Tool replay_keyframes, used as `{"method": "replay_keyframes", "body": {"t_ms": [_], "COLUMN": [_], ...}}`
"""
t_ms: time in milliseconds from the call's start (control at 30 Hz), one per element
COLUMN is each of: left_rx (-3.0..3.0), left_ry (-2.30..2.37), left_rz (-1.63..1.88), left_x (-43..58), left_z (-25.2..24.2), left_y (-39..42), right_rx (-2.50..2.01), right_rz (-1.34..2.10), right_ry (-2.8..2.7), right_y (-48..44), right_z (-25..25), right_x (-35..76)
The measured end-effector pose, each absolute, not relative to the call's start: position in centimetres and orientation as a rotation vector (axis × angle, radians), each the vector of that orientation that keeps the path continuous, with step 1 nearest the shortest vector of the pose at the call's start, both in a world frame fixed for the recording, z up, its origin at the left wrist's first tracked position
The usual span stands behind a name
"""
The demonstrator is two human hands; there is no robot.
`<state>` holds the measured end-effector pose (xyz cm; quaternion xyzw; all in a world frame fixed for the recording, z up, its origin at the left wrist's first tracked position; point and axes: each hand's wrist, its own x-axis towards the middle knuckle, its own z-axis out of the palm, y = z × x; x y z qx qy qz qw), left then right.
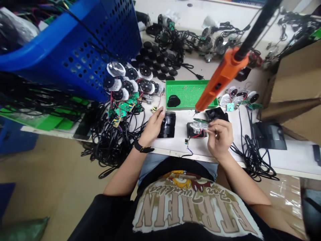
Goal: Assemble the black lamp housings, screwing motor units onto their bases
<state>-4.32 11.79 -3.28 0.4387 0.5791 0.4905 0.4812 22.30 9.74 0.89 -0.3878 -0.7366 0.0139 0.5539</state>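
at far left the blue crate (75,50) leans over the table, and below it a heap of black cables (112,144) runs into a cluster of green boards (124,107) with red leads, so a careless pull on any one cable could drag the boards or strain their thin wires. your left hand (152,125) is half curled with its fingertips on the black housing (167,124); you can't tell from this view whether it's gripping or only resting, and the housing could slide if it's only resting. above it sits the green tray (188,93), its small loose bits easily scattered by a knock to the rim. your right hand (220,138) is nearly closed, pinching the clear disc (199,125) between thumb and fingers, just above the black base (194,131), with red wires (199,135) running between them. those short wires are the weak point: lifting the disc too far could tug them loose, and a slipping pinch could drop it. the orange screwdriver (220,80) hangs with its tip close above the disc, so a sudden swing could strike the disc or your fingers. at far right, more cables (253,157) coil beside the cardboard box (296,73), and they could catch your right forearm.
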Motion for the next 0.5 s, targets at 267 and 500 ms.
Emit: {"method": "replay_keyframes", "body": {"t_ms": [267, 500], "left_rx": [1.712, 1.529], "left_ry": [1.642, 1.109], "left_rz": [1.195, 0.978], "left_x": [-1.5, 3.8], "left_z": [1.8, -0.1], "left_y": [8.8, 8.4], "right_rx": [-0.864, -0.862], "right_rz": [-0.006, 0.095], "right_ry": [-1.764, -1.896], "right_y": [9.2, 9.6], "right_z": [-0.8, -2.7], "right_x": [23.4, 24.3]}}
